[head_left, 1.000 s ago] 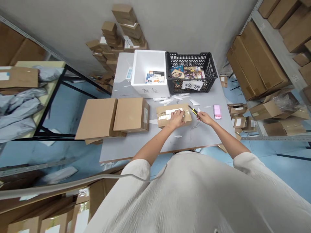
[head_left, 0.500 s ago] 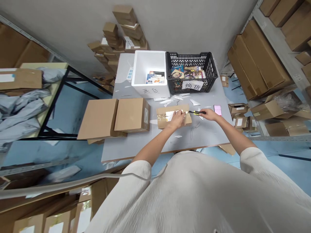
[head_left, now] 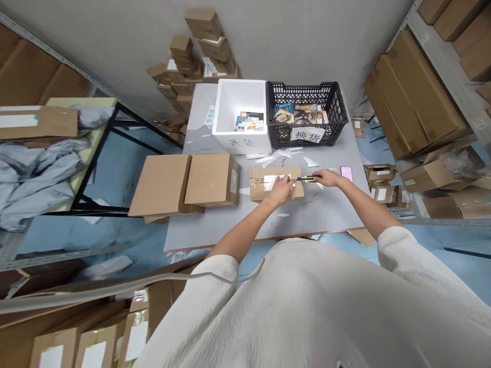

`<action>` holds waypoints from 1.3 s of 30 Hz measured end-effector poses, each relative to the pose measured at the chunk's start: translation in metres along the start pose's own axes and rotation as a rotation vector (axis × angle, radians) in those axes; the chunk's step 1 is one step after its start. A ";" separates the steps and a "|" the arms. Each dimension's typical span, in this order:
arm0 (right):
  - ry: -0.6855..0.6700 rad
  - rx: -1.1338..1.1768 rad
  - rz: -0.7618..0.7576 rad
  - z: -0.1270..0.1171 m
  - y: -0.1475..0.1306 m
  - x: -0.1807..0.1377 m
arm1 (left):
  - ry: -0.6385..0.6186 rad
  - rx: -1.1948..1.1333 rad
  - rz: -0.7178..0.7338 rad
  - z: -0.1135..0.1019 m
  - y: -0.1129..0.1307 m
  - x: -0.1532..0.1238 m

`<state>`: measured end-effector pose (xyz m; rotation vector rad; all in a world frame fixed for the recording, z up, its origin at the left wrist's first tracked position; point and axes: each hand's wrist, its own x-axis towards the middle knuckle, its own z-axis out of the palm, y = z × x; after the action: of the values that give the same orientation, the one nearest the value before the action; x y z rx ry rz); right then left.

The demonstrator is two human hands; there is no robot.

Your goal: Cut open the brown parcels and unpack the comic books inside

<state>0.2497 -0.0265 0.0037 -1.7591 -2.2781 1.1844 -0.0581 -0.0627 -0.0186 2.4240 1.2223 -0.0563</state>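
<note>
One long brown cardboard box seems light, stiff, best held on top. My left hand spreads there; my right hand, three o'clock, grips a thin black-yellow knife.

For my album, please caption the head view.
Left hand rests on a taped box; right hand holds a yellow-black knife.

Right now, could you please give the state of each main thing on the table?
Small carton: taped, left hand on top
Utility knife: in right hand, tip at the carton
Phone: screen lit
White box: open, printed items inside
Black crate: open, books inside
Two larger cartons: tops shut
White scraps: scattered
</note>
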 end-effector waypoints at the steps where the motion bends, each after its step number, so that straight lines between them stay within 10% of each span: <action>1: -0.005 -0.008 0.009 -0.001 0.000 -0.001 | -0.001 -0.002 0.001 0.000 0.000 0.000; 32: -0.050 0.189 0.070 0.018 -0.003 -0.023 | -0.015 -0.001 -0.007 -0.004 0.005 -0.004; 39: 0.036 0.338 0.161 0.015 -0.003 -0.036 | 0.181 -0.160 -0.083 -0.010 -0.005 -0.001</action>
<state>0.2534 -0.0655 0.0094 -1.8355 -1.8101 1.4486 -0.0639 -0.0565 -0.0113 2.2787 1.3498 0.2325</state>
